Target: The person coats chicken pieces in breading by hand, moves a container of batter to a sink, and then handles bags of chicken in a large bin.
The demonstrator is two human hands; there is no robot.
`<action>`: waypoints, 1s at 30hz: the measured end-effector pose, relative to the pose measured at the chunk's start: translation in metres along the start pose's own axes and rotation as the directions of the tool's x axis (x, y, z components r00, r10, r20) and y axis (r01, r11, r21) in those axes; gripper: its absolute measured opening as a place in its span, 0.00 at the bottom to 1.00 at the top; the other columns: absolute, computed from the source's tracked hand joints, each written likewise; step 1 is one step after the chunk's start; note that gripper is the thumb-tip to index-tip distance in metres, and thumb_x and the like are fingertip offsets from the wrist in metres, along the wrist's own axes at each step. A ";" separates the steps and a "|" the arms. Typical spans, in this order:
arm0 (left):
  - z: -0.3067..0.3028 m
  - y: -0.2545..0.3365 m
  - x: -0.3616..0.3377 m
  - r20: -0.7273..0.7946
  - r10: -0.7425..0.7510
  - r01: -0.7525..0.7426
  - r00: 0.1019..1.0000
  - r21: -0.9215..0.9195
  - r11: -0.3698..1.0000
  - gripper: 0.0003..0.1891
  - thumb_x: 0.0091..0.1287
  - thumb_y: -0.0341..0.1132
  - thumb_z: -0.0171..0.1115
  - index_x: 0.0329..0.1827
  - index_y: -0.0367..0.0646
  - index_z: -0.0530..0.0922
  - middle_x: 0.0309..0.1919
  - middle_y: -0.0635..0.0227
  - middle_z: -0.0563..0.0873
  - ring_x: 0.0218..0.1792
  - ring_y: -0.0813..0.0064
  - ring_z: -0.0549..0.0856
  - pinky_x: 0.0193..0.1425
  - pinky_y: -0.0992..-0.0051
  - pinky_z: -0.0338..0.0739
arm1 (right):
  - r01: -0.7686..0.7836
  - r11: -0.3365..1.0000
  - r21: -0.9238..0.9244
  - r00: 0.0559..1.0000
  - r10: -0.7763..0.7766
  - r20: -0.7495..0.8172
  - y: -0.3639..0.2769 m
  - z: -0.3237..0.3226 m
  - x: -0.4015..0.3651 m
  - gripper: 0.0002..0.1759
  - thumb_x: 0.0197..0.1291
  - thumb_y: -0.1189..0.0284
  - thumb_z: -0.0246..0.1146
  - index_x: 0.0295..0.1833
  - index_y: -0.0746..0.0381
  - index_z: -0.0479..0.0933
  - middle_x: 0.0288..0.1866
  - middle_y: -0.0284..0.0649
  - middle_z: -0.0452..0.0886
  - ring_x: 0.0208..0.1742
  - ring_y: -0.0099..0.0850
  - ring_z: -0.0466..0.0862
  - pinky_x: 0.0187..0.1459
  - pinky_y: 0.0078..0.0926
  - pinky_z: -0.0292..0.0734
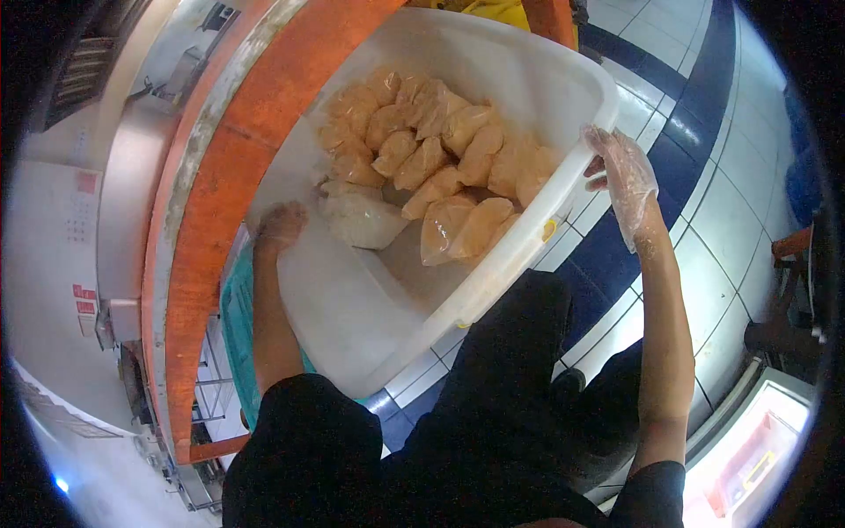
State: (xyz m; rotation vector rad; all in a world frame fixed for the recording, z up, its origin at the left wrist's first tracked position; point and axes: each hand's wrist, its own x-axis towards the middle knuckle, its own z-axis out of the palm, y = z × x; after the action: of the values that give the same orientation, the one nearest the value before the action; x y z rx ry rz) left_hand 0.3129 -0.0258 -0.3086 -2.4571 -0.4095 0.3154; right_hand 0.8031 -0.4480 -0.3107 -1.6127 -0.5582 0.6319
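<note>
A large white plastic tub [370, 308] stands in front of me. In it lie several clear plastic bags of a pale orange-tan filling [422, 165] and one whiter bag [361, 216]. At the tub's right rim is my right hand [623, 172], in a clear plastic glove, its fingers closed over the edge. My left hand [282, 225] is at the tub's left side, close to the whiter bag; its fingers are smeared and partly lost against the white plastic.
An orange-painted counter edge [229, 167] curves over the tub's left side. Below it sits a teal crate [238, 326]. White and dark blue floor tiles [704, 308] run along the right. A lit white case [748, 449] stands at lower right, and yellow material [497, 11] shows behind the tub.
</note>
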 end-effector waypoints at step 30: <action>-0.202 0.198 0.180 -0.123 0.223 -0.237 0.967 -0.751 0.616 0.41 0.52 0.45 0.75 0.72 0.45 0.70 0.64 0.50 0.76 0.64 0.52 0.76 0.69 0.60 0.72 | 0.029 0.998 0.060 0.998 -0.025 -0.065 -0.003 0.018 -0.005 0.44 0.65 0.42 0.52 0.64 0.76 0.70 0.48 0.58 0.81 0.50 0.42 0.84 0.50 0.41 0.81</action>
State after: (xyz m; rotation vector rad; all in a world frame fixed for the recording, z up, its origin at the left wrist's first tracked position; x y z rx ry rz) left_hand 0.5862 -0.2199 -0.2957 -3.3750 -0.2312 0.2523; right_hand 0.7867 -0.4380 -0.3087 -1.5596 -0.5082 0.5697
